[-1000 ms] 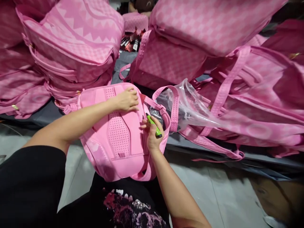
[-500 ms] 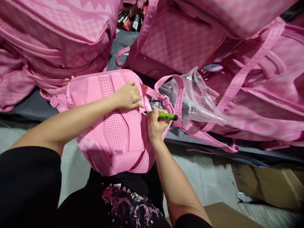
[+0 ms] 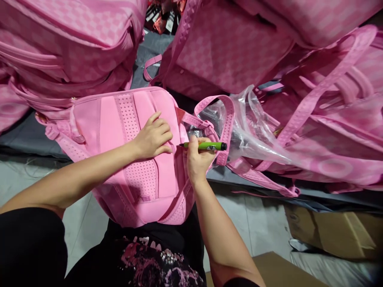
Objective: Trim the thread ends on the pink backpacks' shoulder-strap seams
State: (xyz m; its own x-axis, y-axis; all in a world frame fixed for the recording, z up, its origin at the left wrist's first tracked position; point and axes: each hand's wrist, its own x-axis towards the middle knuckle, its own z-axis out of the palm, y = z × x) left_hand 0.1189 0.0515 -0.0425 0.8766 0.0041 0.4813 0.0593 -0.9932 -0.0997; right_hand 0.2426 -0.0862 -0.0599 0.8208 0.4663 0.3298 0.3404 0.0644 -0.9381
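Observation:
A pink backpack (image 3: 119, 131) lies back-panel up, half on the grey table and half over my lap. My left hand (image 3: 153, 137) presses on its padded panel with the fingers curled down against the fabric. My right hand (image 3: 197, 159) is closed round a green marker (image 3: 206, 146), held level with its tip pointing left at the backpack's right edge by the shoulder strap (image 3: 223, 119). A crumpled clear plastic bag (image 3: 254, 131) lies just right of the marker.
Stacks of pink checkered backpacks (image 3: 224, 48) crowd the grey table (image 3: 18, 135) on the left, back and right. Red and black tags (image 3: 161, 16) lie at the back. Cardboard boxes (image 3: 329, 231) sit on the floor at the lower right.
My left hand slid down and left along the back panel. The right hand turned the marker from slanted to level, tip toward the backpack's edge. The view dipped lower.

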